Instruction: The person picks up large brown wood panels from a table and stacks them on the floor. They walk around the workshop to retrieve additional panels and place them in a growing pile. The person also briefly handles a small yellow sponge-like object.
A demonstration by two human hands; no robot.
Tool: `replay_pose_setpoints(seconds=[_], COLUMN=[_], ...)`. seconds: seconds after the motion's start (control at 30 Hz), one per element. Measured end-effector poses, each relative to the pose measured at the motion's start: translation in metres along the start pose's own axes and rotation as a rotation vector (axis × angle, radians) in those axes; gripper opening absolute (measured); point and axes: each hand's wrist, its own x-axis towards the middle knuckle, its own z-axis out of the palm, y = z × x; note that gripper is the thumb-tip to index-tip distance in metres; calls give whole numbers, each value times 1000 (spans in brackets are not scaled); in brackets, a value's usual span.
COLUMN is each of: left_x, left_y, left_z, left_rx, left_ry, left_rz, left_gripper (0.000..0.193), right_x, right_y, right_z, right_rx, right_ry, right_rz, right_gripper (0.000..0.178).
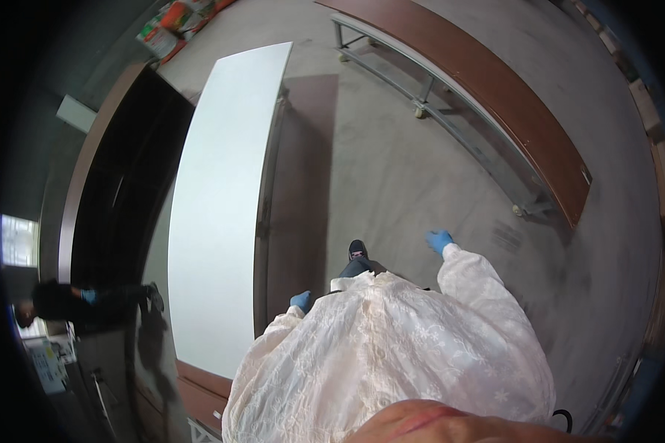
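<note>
My right hand (439, 240), in a blue glove, hangs over the bare floor in front of me. Its fingers look loosely bent and apart, with nothing in them. My left hand (301, 301), also gloved in blue, is low at my side, close to the edge of a long white panel (222, 184). It appears apart from the panel, and its fingers are mostly hidden. A pale patterned smock (391, 347) covers my body and arms. One dark shoe (357, 251) shows ahead of me on the floor.
A long brown panel (488, 81) lies on a wheeled metal frame (421, 100) at the far right. Left of the white panel stands a dark stack with a brown edge (100, 148). Another person (89, 301) is at the far left. Colourful bags (174, 26) lie at the back.
</note>
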Motion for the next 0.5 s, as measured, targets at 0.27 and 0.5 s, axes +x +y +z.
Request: replay_pose_setpoints(seconds=[0.27, 0.5], left_x=[236, 384], left_y=[97, 311], left_z=[-122, -175], left_rx=[56, -964], left_ry=[-23, -129], left_rz=[159, -347], left_gripper=[24, 7], right_x=[-3, 39], right_y=[-43, 130], right_z=[-69, -155], right_rx=[-79, 236], right_ry=[38, 30], right_rz=[36, 501], right_gripper=[39, 43])
